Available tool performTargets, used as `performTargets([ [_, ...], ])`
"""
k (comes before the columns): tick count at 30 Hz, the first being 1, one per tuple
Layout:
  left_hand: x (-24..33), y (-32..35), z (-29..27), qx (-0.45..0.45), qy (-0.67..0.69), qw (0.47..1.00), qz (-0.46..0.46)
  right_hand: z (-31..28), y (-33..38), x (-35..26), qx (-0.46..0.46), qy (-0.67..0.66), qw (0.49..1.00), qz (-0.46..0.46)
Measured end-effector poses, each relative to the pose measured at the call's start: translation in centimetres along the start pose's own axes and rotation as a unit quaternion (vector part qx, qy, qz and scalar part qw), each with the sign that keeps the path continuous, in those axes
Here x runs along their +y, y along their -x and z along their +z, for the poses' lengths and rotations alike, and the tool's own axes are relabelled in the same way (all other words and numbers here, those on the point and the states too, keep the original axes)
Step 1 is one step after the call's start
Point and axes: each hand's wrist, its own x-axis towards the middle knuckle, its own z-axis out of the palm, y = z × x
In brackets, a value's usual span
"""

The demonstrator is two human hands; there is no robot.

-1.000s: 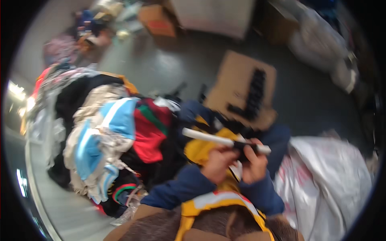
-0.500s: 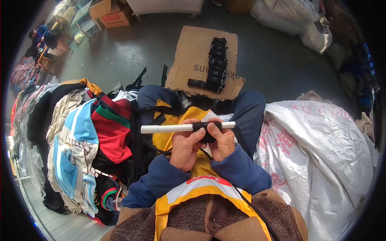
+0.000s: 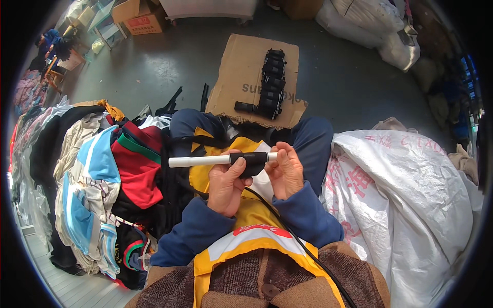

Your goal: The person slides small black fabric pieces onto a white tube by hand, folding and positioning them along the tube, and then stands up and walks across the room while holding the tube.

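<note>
A smooth white tube [image 3: 200, 161] lies nearly level across my lap, with a black fabric band [image 3: 251, 163] wrapped about it right of its middle. My left hand [image 3: 225, 184] is closed on the tube and the band's left part, thumb on top. At the tube's right end, my right hand [image 3: 286, 172] has thumb and fingertips closed around the white tip, which they partly hide. Beyond my knees, a row of rolled black bands [image 3: 272, 87] sits on a flattened cardboard sheet [image 3: 236, 66].
Piled garments [image 3: 136, 164] in red, black, light blue and cream stand at my left. A large white woven sack [image 3: 405, 190] fills the right side. A black cord [image 3: 287, 228] crosses my yellow apron. Farther off are a cardboard box [image 3: 141, 20] and plastic-wrapped bundles [image 3: 359, 20].
My right hand has moved off the black band to the tube's right tip. My left hand still grips the tube and band. The whole view has shifted slightly.
</note>
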Motion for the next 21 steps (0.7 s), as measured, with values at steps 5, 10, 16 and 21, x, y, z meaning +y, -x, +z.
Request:
performTargets([
  [5,-0.6,0.1,-0.6,-0.008,0.005,1.0,-0.023,1.3,0.6,1.6,-0.031,0.072,0.996,0.043],
  [10,-0.6,0.2,-0.2,-0.003,0.003,0.997,-0.08,0.9,0.7,1.2,-0.007,0.077,0.996,0.047],
  [16,-0.2,0.0,-0.4,0.012,0.031,0.996,-0.082,1.0,0.7,1.2,-0.061,0.127,0.99,-0.011],
  [21,-0.6,-0.1,-0.7,0.014,0.035,0.999,-0.04,0.8,0.5,1.4,-0.031,0.063,0.997,0.009],
])
